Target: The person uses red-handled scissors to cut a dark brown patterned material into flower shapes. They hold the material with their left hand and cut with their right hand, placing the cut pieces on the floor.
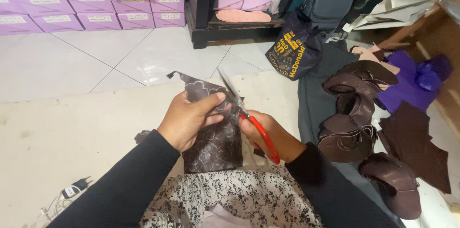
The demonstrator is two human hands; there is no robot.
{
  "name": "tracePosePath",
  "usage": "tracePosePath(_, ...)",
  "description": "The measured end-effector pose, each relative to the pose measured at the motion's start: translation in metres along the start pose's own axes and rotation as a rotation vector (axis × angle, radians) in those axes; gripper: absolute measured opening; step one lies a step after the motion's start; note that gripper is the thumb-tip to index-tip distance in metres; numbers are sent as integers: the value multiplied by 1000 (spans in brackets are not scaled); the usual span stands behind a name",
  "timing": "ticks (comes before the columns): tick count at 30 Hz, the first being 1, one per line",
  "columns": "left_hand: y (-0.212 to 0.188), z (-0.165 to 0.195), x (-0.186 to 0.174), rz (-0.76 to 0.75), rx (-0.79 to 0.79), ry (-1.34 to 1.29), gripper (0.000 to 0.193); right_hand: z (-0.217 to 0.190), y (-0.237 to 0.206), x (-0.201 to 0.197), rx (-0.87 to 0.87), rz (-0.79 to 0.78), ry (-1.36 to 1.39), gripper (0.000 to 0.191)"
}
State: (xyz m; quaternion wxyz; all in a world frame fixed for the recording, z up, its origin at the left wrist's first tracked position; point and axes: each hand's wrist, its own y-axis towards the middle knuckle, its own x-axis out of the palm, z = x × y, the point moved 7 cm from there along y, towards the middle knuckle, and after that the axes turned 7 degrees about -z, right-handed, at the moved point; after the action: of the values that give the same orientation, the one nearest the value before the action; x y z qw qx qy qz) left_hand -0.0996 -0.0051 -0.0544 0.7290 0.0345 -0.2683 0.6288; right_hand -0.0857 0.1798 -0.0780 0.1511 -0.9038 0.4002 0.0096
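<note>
Sitting just left of the right hand (275, 137), touching the blades: dark sheet (213, 134), long axis running away from the body, far corner curling up past the fingers. Being pinched from its left edge by the left hand (189, 120), thumb pressing across the face, so both hands equally near. Closing round the red handles of the scissors (249, 117), blades slightly parted and biting into the right edge. Looking glossy, dark brown, stamped with pale flower outlines.
</note>
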Motion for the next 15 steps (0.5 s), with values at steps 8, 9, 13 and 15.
tracePosePath(8,4,-4,4,-150,86,189,14,0,-1,-8,-86,-90,19,30)
tracePosePath(9,4,-3,3,-148,113,178,16,0,-1,-6,-78,-118,-20,29)
tracePosePath(13,8,4,1,-157,197,151,22,-7,-4,3,-116,-231,-142,34)
tracePosePath(15,8,7,1,-152,225,190,24,-14,-6,8,-172,-251,-223,39)
